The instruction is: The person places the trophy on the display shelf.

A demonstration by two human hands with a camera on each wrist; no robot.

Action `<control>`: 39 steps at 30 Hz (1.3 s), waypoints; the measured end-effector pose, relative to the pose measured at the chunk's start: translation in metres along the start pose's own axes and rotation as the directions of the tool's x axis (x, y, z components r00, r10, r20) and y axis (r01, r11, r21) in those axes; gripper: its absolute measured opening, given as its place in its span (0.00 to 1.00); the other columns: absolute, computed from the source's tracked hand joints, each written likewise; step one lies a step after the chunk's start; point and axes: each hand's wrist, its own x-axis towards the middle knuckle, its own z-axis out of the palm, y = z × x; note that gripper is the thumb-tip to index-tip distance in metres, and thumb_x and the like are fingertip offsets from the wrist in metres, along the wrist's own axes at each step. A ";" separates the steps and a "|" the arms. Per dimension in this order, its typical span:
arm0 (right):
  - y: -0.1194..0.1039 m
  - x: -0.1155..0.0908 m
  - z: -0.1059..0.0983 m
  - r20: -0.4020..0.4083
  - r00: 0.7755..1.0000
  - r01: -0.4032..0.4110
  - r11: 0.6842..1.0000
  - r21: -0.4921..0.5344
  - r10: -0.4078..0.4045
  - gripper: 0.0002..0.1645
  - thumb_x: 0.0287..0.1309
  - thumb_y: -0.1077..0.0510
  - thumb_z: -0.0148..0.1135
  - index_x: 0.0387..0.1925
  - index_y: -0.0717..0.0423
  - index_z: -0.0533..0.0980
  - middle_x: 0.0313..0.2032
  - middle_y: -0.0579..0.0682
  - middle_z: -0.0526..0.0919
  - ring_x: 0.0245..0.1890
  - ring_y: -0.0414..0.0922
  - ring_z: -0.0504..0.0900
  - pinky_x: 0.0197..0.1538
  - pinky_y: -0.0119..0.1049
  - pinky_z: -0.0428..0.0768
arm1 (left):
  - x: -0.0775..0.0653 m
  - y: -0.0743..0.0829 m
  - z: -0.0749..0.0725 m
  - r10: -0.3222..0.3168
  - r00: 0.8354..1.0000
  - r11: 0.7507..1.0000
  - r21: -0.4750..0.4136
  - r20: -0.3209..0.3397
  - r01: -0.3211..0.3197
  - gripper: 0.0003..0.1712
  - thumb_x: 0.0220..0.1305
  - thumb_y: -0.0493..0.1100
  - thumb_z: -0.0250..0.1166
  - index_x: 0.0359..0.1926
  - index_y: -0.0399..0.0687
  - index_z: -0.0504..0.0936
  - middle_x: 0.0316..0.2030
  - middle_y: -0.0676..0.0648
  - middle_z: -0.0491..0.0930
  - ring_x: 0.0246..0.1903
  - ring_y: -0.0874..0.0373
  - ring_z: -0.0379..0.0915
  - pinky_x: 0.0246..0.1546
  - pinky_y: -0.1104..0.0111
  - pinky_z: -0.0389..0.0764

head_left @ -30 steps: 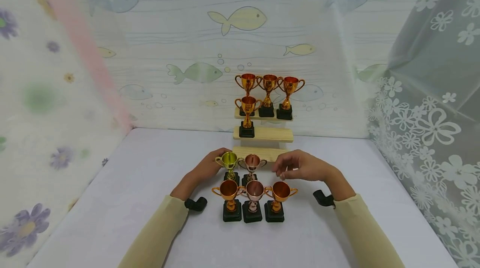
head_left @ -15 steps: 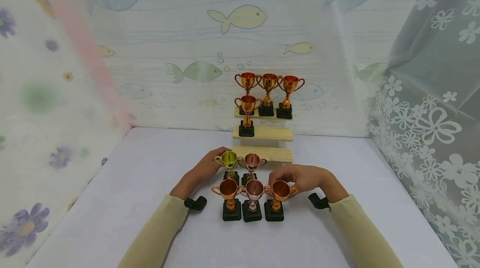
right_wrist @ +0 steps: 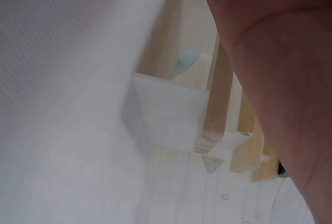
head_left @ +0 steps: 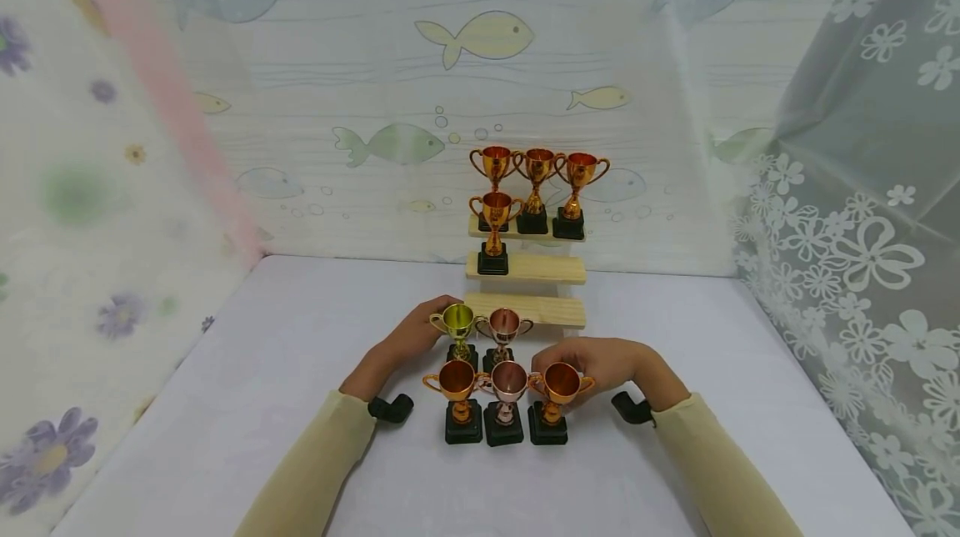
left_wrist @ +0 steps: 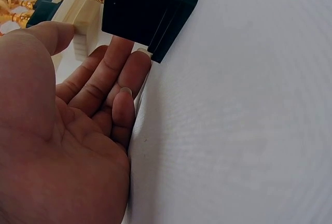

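Observation:
Several small two-handled trophy cups on black bases stand on the white table. My right hand (head_left: pixel 603 360) is right behind the orange-gold trophy (head_left: pixel 551 414) at the front right, which hides most of its fingers. I cannot tell if they grip it. Beside that trophy are a rose-coloured trophy (head_left: pixel 508 385) and another orange-gold trophy (head_left: pixel 457 383). Behind these stand a yellow-gold trophy (head_left: pixel 458 323) and a copper-coloured trophy (head_left: pixel 504 327). Loosely bent and holding nothing, my left hand (head_left: pixel 416 331) rests on the table by the yellow-gold trophy's base (left_wrist: pixel 137 14).
A stepped wooden rack (head_left: pixel 525 309) stands at the back, in front of a fish-patterned curtain (head_left: pixel 300 95). Three gold trophies stand along its top step, and one gold trophy (head_left: pixel 494 224) is on the left of the middle step. A lace-patterned curtain (head_left: pixel 870 228) hangs at right.
My right hand has moved toward me and slightly left, from beside the rack to behind the front right trophy. The left hand and the trophies have stayed in place.

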 end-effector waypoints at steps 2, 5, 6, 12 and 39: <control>-0.005 0.002 0.001 0.005 1.000 0.010 1.000 0.004 -0.010 0.21 0.53 0.67 0.72 0.48 0.59 0.76 0.41 0.52 0.75 0.45 0.41 0.74 0.52 0.40 0.79 | 0.000 0.000 0.000 0.005 1.000 1.000 0.001 -0.001 -0.005 0.17 0.77 0.48 0.53 0.59 0.50 0.78 0.56 0.49 0.79 0.61 0.52 0.70 0.67 0.51 0.66; -0.012 0.005 0.002 0.021 0.998 0.066 0.998 0.019 -0.067 0.20 0.53 0.71 0.70 0.48 0.66 0.75 0.40 0.53 0.75 0.44 0.40 0.73 0.52 0.40 0.79 | 0.000 -0.001 0.000 0.007 1.000 1.000 -0.001 -0.003 -0.007 0.16 0.77 0.47 0.53 0.59 0.49 0.78 0.55 0.48 0.80 0.61 0.51 0.71 0.66 0.50 0.66; -0.013 0.006 0.002 0.027 0.996 0.080 0.996 0.029 -0.081 0.20 0.53 0.72 0.69 0.48 0.67 0.75 0.41 0.54 0.75 0.44 0.40 0.73 0.52 0.40 0.79 | 0.000 -0.001 0.000 0.009 1.000 1.000 -0.003 -0.004 -0.009 0.16 0.77 0.47 0.53 0.59 0.49 0.78 0.55 0.47 0.80 0.61 0.51 0.71 0.66 0.50 0.66; -0.003 0.006 0.002 0.039 0.994 0.101 0.994 0.036 -0.102 0.21 0.53 0.73 0.69 0.49 0.64 0.75 0.41 0.54 0.76 0.44 0.41 0.74 0.52 0.41 0.80 | -0.001 0.000 0.001 0.016 1.000 1.000 -0.001 -0.009 -0.016 0.17 0.77 0.44 0.52 0.60 0.45 0.77 0.57 0.44 0.79 0.63 0.47 0.69 0.67 0.48 0.64; -0.007 -0.012 -0.007 -0.081 0.995 0.054 0.998 0.045 -0.050 0.20 0.56 0.65 0.68 0.50 0.65 0.75 0.44 0.53 0.78 0.46 0.47 0.77 0.54 0.47 0.80 | 0.002 -0.003 0.001 0.041 0.999 0.999 0.005 0.000 -0.041 0.17 0.77 0.48 0.52 0.59 0.49 0.78 0.55 0.48 0.79 0.61 0.51 0.71 0.66 0.49 0.66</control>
